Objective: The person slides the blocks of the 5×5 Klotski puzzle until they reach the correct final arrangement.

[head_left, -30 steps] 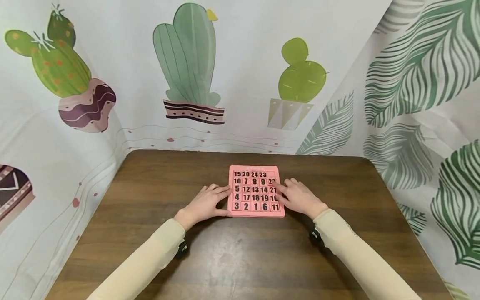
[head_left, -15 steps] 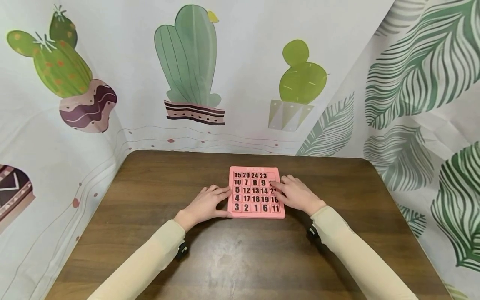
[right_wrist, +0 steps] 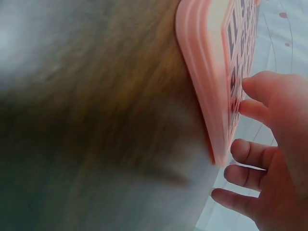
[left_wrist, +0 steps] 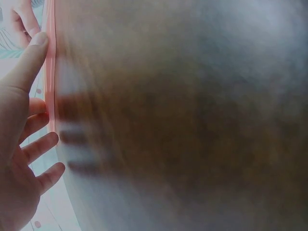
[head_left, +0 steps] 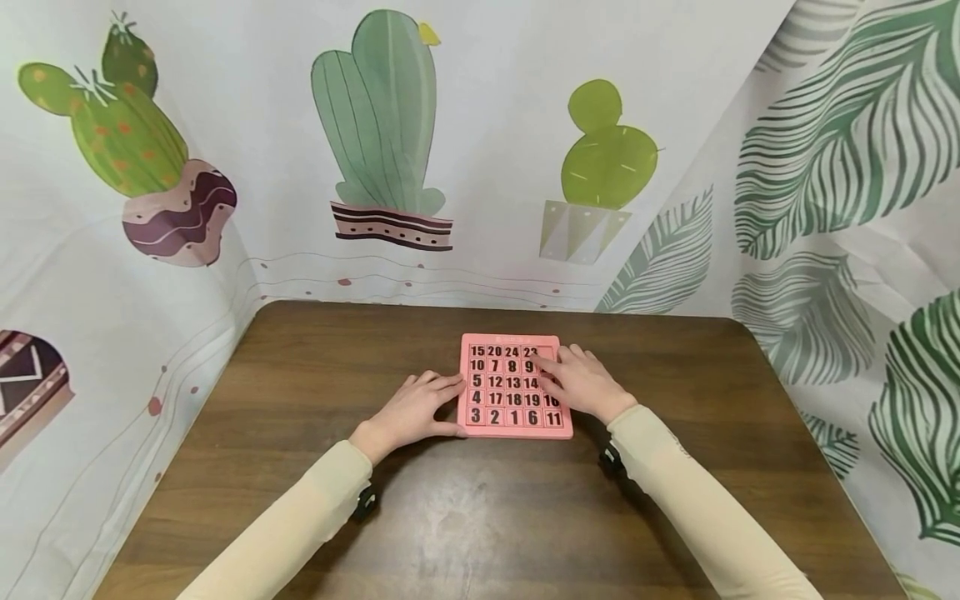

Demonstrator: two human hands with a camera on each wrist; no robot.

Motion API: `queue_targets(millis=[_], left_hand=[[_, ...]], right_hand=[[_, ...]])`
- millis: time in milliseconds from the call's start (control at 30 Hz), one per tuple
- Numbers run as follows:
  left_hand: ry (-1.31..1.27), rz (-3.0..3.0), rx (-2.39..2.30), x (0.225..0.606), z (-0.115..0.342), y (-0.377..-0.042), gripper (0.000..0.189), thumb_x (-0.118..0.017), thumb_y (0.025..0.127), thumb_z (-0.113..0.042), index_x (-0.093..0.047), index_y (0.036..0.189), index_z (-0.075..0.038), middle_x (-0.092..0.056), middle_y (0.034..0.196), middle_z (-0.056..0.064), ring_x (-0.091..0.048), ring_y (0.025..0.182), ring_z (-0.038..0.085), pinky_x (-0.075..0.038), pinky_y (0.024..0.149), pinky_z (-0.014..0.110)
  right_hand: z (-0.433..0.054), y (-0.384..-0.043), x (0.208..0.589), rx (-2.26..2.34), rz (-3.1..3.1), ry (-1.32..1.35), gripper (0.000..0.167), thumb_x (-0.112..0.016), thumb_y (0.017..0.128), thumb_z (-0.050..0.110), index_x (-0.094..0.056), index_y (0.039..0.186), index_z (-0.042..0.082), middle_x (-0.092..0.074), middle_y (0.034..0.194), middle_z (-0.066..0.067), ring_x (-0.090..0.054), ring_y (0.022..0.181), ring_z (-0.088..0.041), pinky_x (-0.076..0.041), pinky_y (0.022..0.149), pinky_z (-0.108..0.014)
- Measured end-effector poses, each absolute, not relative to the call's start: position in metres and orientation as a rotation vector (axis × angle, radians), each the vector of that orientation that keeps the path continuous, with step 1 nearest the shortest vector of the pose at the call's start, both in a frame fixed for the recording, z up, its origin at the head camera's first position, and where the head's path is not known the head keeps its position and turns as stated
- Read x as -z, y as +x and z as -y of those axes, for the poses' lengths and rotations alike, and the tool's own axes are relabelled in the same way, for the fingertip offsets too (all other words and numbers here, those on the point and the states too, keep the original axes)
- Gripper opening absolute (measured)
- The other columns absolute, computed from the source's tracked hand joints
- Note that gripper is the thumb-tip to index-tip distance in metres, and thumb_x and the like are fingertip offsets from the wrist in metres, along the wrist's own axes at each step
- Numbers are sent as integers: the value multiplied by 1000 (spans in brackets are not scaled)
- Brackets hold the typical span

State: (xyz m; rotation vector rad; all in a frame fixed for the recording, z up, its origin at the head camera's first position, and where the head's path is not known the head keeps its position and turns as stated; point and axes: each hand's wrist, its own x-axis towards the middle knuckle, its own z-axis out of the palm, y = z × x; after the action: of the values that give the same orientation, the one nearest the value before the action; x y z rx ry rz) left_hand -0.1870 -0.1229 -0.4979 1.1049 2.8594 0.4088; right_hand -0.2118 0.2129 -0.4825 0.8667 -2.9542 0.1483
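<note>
A flat, glossy pink number puzzle [head_left: 513, 392] with rounded corners and square black-numbered tiles lies right of the frame's centre. It looks nearly square, its longer axis hard to tell; its digits stand upright, top edge toward the upper frame. The left hand [head_left: 416, 408], fingers spread, touches its left edge; the right hand [head_left: 588, 387], loosely spread, covers some right-hand tiles. Beneath is a wood-grained table [head_left: 450, 517]; cactus-printed cloth [head_left: 495, 167] hangs behind.

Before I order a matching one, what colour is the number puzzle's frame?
Pink; the puzzle frame shows best in the head view.
</note>
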Motion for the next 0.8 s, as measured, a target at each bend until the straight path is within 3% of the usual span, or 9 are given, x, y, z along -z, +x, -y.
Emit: queue_targets(millis=[200,800], left_hand=[[1105,-2866,-407,498,123,-187,89,-75,85,-65,-54,153,-11,-51,159,5,-49,133,27,-42,106,58],[1088,-2857,-403,497,123,-186,88,-73,87,-65,-53,155,-13,-49,160,4,-48,134,27,-40,108,62]], right_hand=[[-223,-208,482,-175,2950,838,44,-64,102,29,-66,143,15,-49,80,-5,-42,79,-26,-39,72,-41],[-231,-209,480,-179,2968,796,43,-63,102,30,-67,141,10,-57,90,-9,-48,86,-29,-43,77,-45]])
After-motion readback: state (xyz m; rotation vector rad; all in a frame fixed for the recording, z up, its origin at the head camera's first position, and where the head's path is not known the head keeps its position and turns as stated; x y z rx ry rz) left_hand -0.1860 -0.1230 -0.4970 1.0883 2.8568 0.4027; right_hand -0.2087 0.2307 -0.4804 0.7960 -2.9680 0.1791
